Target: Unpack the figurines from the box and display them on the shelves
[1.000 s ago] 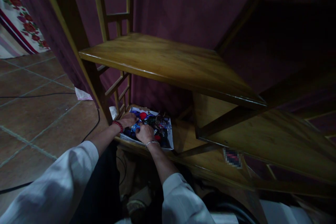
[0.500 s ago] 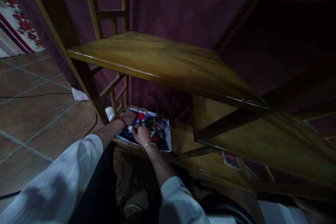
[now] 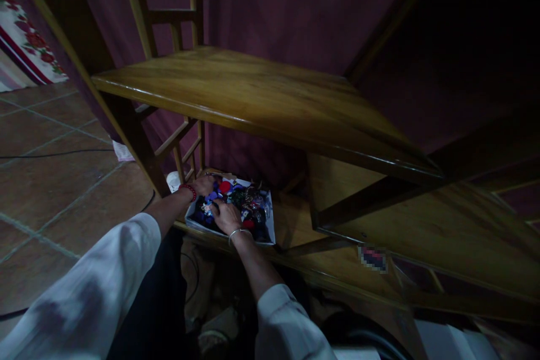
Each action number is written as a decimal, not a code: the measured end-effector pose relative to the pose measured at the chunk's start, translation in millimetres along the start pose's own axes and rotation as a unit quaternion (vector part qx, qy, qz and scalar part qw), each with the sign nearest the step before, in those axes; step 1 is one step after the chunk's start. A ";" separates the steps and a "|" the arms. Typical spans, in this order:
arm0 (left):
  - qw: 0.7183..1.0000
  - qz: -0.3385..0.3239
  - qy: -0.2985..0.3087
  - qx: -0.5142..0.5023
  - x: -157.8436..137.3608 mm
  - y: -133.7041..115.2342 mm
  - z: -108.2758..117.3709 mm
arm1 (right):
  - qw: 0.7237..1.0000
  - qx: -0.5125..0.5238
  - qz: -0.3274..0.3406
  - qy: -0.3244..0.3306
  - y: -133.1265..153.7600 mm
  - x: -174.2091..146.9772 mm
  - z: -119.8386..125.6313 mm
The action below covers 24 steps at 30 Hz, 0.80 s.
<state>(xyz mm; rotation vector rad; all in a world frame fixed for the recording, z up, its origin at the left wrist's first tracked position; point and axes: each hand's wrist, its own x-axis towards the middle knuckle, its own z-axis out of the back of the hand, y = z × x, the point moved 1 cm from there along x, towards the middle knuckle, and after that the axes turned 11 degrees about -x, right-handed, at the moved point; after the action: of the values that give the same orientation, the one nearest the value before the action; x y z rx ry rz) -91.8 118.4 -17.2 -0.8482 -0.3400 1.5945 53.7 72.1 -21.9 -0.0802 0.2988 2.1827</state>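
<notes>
A shallow white box point(image 3: 271, 219) stands on the lower shelf, filled with small mixed items that look like hair ties and trinkets. Among them are a red round piece point(image 3: 225, 187), blue-purple pieces and shiny chain-like ones. At the box's far left corner lies my left hand point(image 3: 204, 184), wearing a red bead bracelet; its fingertips are too dim to make out. My right hand point(image 3: 228, 218), with a silver bangle, is over the middle of the contents. Its fingers curl in with a small dark thing at the tips, whose kind I cannot make out.
A wooden shelf board point(image 3: 253, 95) hangs over the box, with a side post point(image 3: 126, 129) to the left. Beside the box's left end stands a white cup-like object point(image 3: 173, 181). Black cables point(image 3: 63, 153) lie on the tiled floor.
The view has shifted slightly. My left hand has moved a little to the left along the box's corner. My right hand stays over the contents, its fingers slightly shifted.
</notes>
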 end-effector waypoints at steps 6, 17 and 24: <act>0.999 0.033 0.013 -0.019 -0.8 6.9 5.2 | 1.000 0.001 -0.002 -0.016 0.7 -0.9 0.8; 0.998 0.038 0.002 0.041 -14.9 -14.6 15.1 | 0.997 0.010 0.021 -0.070 1.8 -4.2 0.3; 0.995 -0.022 0.002 0.101 -16.6 -9.1 14.7 | 0.994 0.049 0.049 -0.083 -0.4 -1.5 -6.7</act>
<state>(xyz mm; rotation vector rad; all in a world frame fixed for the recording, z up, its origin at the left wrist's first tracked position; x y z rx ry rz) -95.3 108.3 4.2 -0.6839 -0.1876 1.5569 54.6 69.6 -28.2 0.1749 0.3207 2.2508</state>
